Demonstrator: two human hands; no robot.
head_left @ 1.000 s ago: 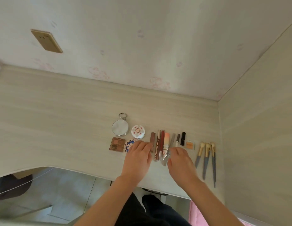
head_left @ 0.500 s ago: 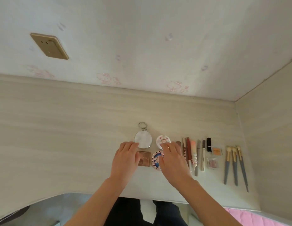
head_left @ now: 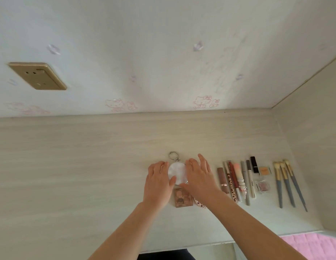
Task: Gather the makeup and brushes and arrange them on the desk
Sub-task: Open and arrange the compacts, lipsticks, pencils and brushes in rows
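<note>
Tabletop [head_left: 69, 166]: my left hand [head_left: 157, 184] and right hand [head_left: 199, 181], fingers nearly straight, touch opposite sides of the round mirror [head_left: 177, 171], midway between back and front edges, gripping nothing. Likely light, rigid, slippery, breakable; best held by its rim, not its ring [head_left: 172, 155].

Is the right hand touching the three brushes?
Apart. The head view shows the right hand by the round mirror, with the makeup tubes and bare desk lying between it and the brushes.
</note>
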